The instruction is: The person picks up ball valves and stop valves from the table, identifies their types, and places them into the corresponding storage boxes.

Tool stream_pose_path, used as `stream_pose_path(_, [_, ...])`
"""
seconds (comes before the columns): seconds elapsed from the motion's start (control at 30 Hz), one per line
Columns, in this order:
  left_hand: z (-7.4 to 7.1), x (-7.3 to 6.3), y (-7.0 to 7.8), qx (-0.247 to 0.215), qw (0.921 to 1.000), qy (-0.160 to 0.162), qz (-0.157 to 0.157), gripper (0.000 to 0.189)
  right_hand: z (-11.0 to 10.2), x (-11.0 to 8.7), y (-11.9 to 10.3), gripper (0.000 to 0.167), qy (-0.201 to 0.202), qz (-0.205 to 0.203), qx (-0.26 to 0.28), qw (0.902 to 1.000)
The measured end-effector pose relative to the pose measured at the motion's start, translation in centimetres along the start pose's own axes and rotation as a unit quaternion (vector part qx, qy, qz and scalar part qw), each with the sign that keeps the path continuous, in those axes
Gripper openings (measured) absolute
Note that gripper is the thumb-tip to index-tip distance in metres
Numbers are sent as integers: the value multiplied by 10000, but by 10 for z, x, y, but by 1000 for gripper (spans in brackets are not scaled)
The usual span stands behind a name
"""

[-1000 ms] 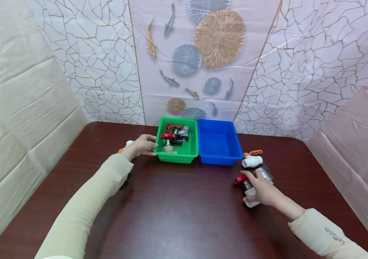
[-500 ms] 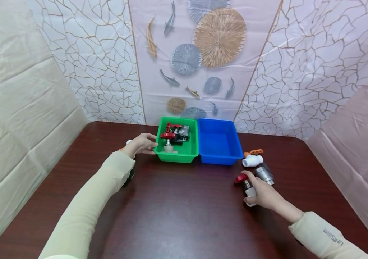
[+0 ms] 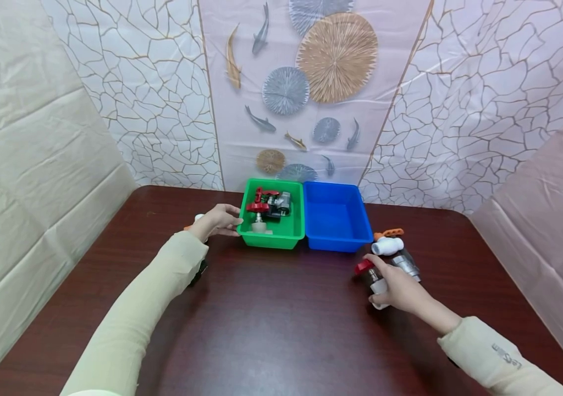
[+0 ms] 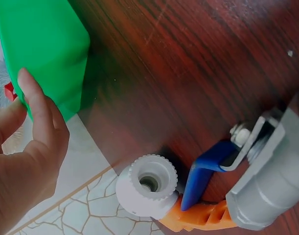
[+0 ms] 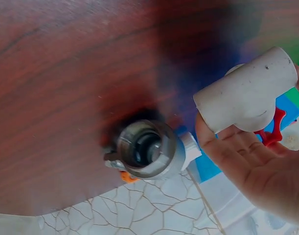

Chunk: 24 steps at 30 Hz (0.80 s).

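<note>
In the head view my left hand pinches the left rim of the green bin; the thumb and fingers grip that edge in the left wrist view too. Several valves with red handles lie inside the bin. At the right, my right hand holds a valve with a white body and a red handle. That valve appears lifted off the tabletop in the right wrist view. Beside it are a metal valve and a white valve with an orange handle.
A blue bin stands against the green bin's right side. By my left forearm, partly hidden in the head view, lie a white valve, an orange handle, and a grey fitting with a blue lever. Patterned cloth hangs behind the table.
My right hand has moved slightly left and up in the head view, carrying the red-handled valve away from the metal one. The left hand keeps its grip on the bin.
</note>
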<state>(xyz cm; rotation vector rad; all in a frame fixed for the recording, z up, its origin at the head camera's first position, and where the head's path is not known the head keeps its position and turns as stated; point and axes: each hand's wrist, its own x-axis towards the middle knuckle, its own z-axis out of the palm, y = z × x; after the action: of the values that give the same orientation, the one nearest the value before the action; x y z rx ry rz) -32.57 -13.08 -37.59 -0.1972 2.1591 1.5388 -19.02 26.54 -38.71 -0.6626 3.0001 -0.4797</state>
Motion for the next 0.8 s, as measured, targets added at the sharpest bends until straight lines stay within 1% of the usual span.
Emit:
stream_pose_path(0.07, [0, 1, -1, -60, 10000, 18, 5, 48, -2, 3, -3, 82, 16, -1, 18, 10000])
stream_pose_path(0.2, [1, 2, -2, -131, 9999, 44, 3, 48, -6, 9, -11, 82, 89, -140, 44, 9999])
stream_pose_path(0.33, [2, 1, -2, -53, 10000, 66, 49, 47, -11, 16, -21, 82, 74, -178, 81, 9998])
stream_pose_path(0.47, [1, 0, -2, -68, 9999, 106, 26, 46, -14, 29, -36, 83, -81, -189, 60, 9998])
stream_pose_path(0.63, [2, 0, -1, -51, 9999, 134, 64, 46, -16, 47, -56, 82, -392, -219, 86, 9990])
stream_pose_path(0.8, [3, -1, -1, -38, 9999, 154, 69, 44, -16, 63, -72, 82, -464, -305, 27, 9985])
